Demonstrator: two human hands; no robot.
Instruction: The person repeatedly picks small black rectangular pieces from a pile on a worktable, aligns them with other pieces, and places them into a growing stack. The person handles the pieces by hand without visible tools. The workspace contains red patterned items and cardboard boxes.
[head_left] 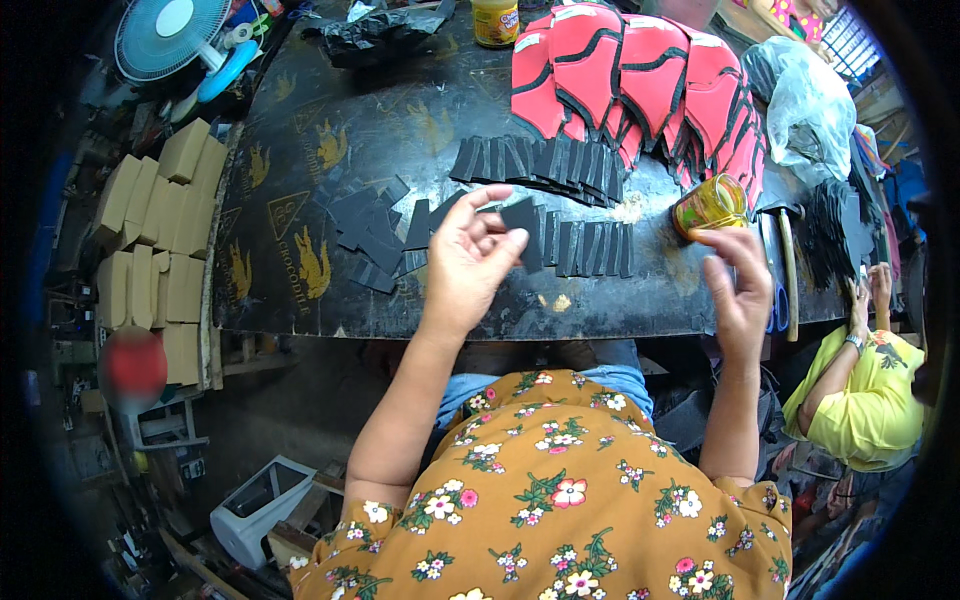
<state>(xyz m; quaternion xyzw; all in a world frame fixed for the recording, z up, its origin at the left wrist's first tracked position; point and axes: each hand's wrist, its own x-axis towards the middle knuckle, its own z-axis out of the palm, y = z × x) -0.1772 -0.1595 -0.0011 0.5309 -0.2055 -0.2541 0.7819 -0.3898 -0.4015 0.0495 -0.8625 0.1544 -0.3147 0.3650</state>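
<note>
My left hand (467,262), raised above the table near its front edge, pinches a small flat black piece (521,230) between thumb and fingers. Behind and beside it, several black strips (585,248) lie overlapped in a row. A second overlapping row of black strips (540,165) runs farther back. Loose black pieces (370,225) are scattered to the left of this hand. My right hand (742,290) is just in front of a glass jar (712,205) with yellowish contents. Its fingers are bent, with the thumb apart, and I see nothing held in them.
Pink and black cut pieces (650,75) are piled at the back of the dark table (330,110). Right of the jar lie a hammer (788,270) and blue-handled scissors (776,310). Tan blocks (150,210) and a fan (172,38) stand left. Another person (865,400) sits at right.
</note>
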